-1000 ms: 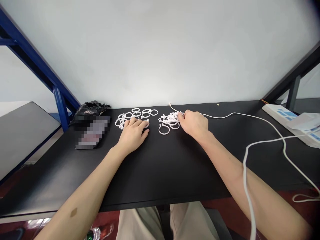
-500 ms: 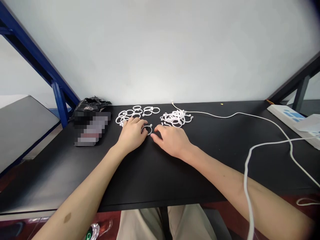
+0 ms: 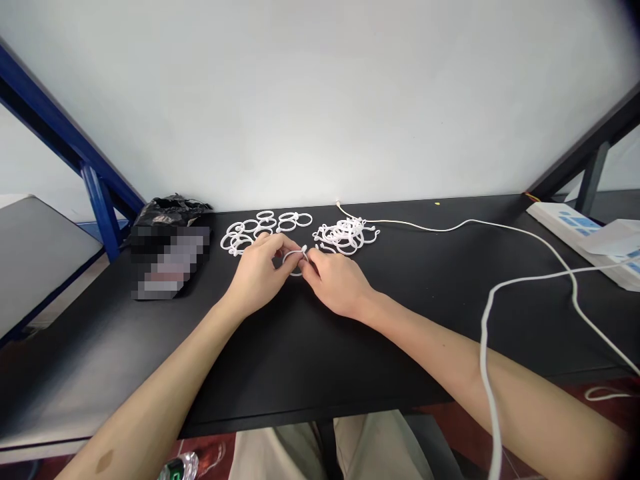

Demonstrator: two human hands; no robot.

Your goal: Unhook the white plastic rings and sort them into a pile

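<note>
Between my two hands is a white plastic curtain ring (image 3: 294,253) with a small ball at its upper right. My left hand (image 3: 263,272) pinches its left side between thumb and fingers. On the other side, my right hand (image 3: 336,278) is closed on the ring's right edge, its fingertips hiding part of it. Behind my left hand lies a loose group of round white rings (image 3: 265,225), several overlapping. A denser heap of white rings (image 3: 347,235), some with their ends apart, is just beyond my right hand.
The black table (image 3: 320,360) meets a white wall. A crumpled black bag (image 3: 167,212) with a blurred package lies at the left. A white cable (image 3: 493,320) loops across the right side, in front of my right forearm. A white-and-blue box (image 3: 575,233) is far right.
My right hand has come in to the curtain ring and closed on it. My left hand has lifted the ring slightly and keeps its pinch. The view has shifted a little.
</note>
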